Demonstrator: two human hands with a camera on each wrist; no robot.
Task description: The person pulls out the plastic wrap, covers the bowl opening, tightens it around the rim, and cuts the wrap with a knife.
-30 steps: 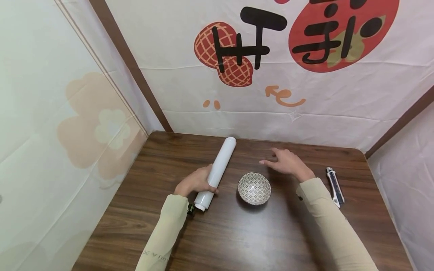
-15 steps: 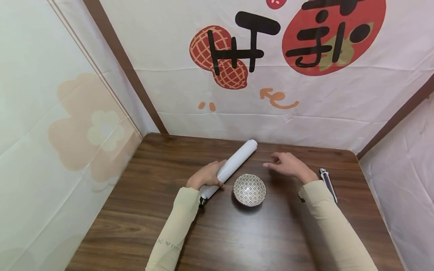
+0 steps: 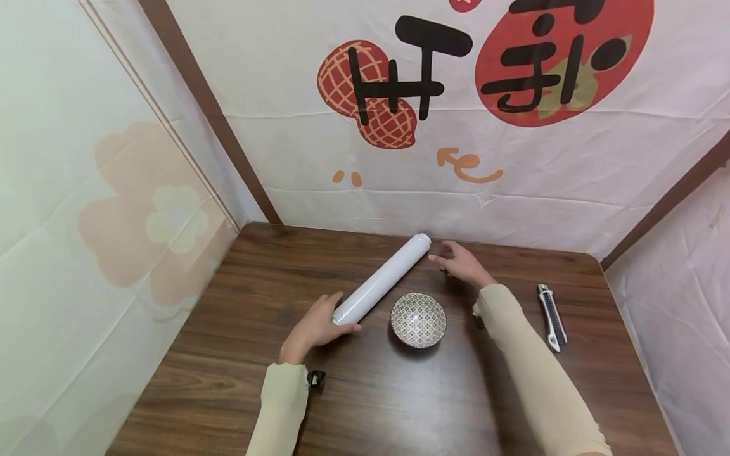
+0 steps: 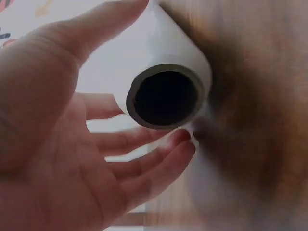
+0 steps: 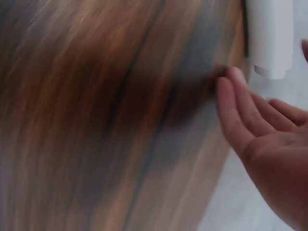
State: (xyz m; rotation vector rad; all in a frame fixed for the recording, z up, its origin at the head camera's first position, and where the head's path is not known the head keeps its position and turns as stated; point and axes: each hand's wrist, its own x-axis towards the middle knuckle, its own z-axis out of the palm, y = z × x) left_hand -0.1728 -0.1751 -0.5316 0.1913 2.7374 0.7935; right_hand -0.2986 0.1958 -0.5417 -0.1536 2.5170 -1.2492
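**Left of and behind the patterned bowl (image 3: pixel 419 320), a white roll (image 3: pixel 383 278) lies aslant**

Left of the bowl is the near end of the roll, which slants away across the worktop (image 3: pixel 445 411) to its far end, behind the bowl. In the left wrist view its near end shows a round, dark opening in a pale rim; in the right wrist view a narrower stub juts from the end seen there.

At the near end, to the left of the bowl, the left hand (image 3: pixel 319 323) has thumb and fingers spread apart, the thumb on the bowl side and the fingers on the opposite side; whether they touch the roll I cannot tell. Behind the bowl and a little to its right, the right hand (image 3: pixel 463 263) has its thumb and fingers apart, just beside the far end with a gap between.

The bowl itself stands upright, a small repeated pattern covering its inside. Well to its right lies a white-and-dark box cutter (image 3: pixel 551 318). Nearer than the bowl, on either side of it, are two pale sleeves (image 3: pixel 279 411), with a small black device (image 3: pixel 316 380) at the left wrist. Beyond the bowl, past the worktop's far edge, hangs a whitish cloth (image 3: pixel 274 152) with red, black and orange prints.
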